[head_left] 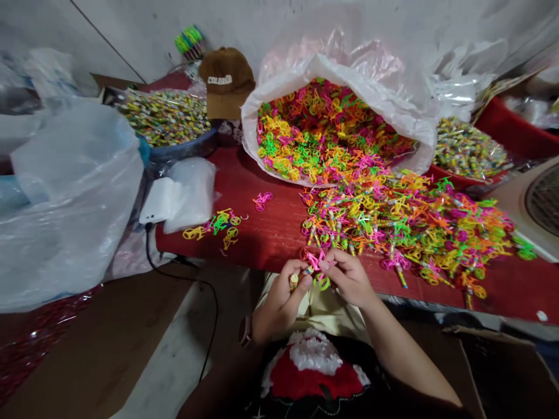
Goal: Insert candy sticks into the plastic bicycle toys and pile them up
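Both my hands meet just over the front edge of the red table (244, 247). My left hand (282, 299) pinches a small yellow patterned tube (294, 281) between thumb and fingers. A pink plastic toy bicycle (313, 260) is gripped by the fingertips of my right hand (349, 280), touching the tube's far end. Part of a green wheel (322, 283) shows below it. Right of the hands lies a heap of colourful toy bicycles (406, 215), many joined to similar tubes. Behind it, a white sack (251, 125) lies open, full of loose toy bicycles (314, 128).
Several loose bicycles (218, 223) lie on the left, near clear bags (192, 189) and a white device (159, 201) with a black cable (216, 302). Tubes fill a blue basin (183, 151) and a red basin (463, 183). A brown cap (229, 81) stands behind; a fan (541, 198) is at right.
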